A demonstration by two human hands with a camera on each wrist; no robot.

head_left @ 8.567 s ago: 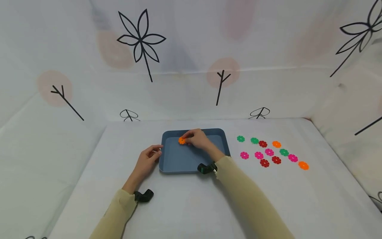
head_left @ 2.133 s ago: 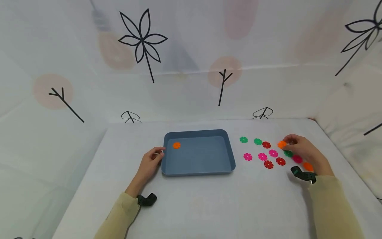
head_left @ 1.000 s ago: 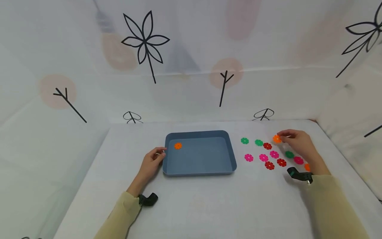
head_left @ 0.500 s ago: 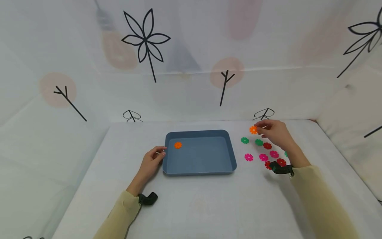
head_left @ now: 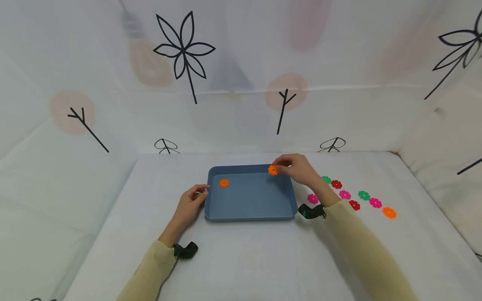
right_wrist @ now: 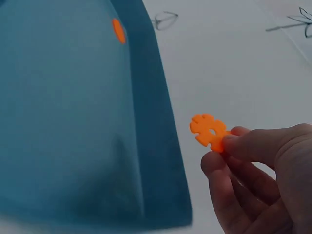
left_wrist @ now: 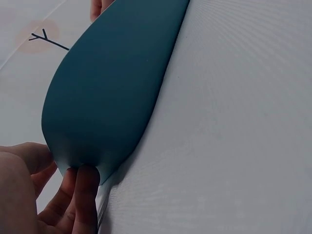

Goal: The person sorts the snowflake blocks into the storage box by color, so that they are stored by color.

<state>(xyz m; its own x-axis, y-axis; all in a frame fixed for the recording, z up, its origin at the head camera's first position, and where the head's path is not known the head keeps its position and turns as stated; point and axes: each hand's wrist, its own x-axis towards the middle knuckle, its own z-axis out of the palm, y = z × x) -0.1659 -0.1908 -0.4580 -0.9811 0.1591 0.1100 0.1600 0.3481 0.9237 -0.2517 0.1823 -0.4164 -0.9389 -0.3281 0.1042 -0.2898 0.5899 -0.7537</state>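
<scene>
In the head view we saw the work at an early stage, by our judgement: one orange piece [head_left: 224, 183] lay flat in the blue tray [head_left: 250, 202], in the upper left of its floor, and we could see nothing else in there.

The second orange piece [head_left: 273, 170] was in the air by the tray's upper right corner, pinched between thumb and fingertips of the right hand [head_left: 297, 169]; we could not tell whether it hung fully over the floor or over the rim.

Still outside, in the right of the frame, we made out a third orange piece [head_left: 389, 212], lowest and furthest right, plus pink [head_left: 375, 203], green [head_left: 364, 195] and dark red [head_left: 354, 205] pieces scattered on the white table [head_left: 241, 263]. The right forearm crossed part of that group, so we could not count them all.

Left of the tray, the left hand [head_left: 187, 205] touched its edge with gently bent fingers; whether they gripped the wall or merely rested there, we could not tell.
</scene>
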